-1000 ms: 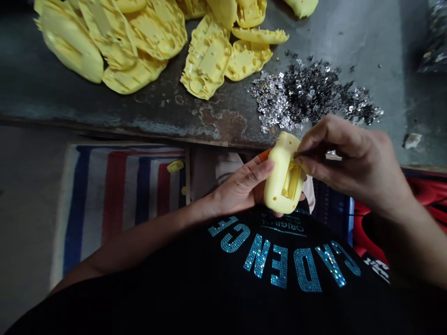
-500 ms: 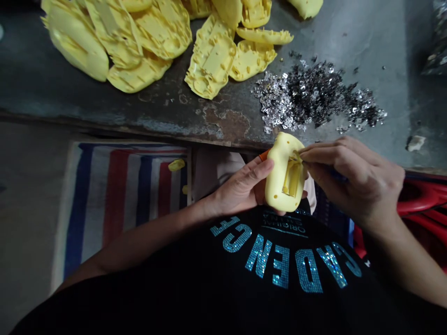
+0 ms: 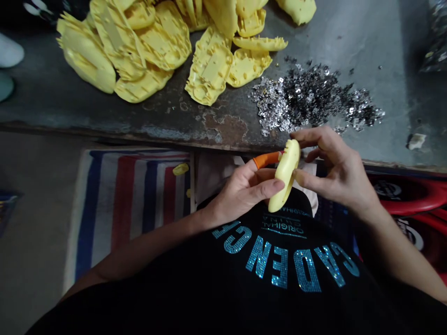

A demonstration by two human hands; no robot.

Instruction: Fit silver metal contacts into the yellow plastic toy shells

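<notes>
Pinching a yellow plastic shell (image 3: pixel 287 174) edge-on and tilted between them at lower centre, over the workbench (image 3: pixel 146 123) edge, were the curled left hand (image 3: pixel 240 195), wearing an orange finger cot (image 3: pixel 266 160), and the half-open right hand (image 3: pixel 337 170).

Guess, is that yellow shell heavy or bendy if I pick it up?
The shell is probably light: it looks thin and hollow. It seems stiff, holding its curve between the left hand and right hand. Its smooth side may feel slippery.

Yellow plastic casing (image 3: pixel 286 176), inner face hidden; yellow plastic shell heap (image 3: pixel 209 70) cut off at top; silver metal bits (image 3: pixel 300 100) too small to tell.
</notes>
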